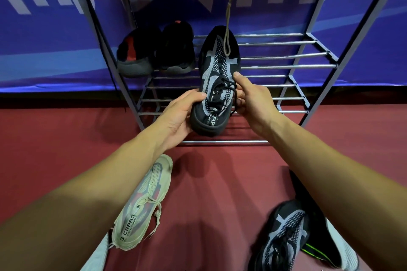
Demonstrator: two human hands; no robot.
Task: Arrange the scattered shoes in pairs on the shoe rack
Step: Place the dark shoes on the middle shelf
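Head view: you hold black-grey shoe [217,77], toe pointing away, over the shoe rack [286,66] middle bars. Left hand [178,114] fingers curl under the heel, thumb pressed on the upper. Right hand [253,99] thumb presses the shoe's side, fingers curled by the laces. Black-red pair [154,53] sits up-left of your left fingers. Matching shoe [284,233] and beige shoe [143,204] lie on the floor, well behind your fingers.
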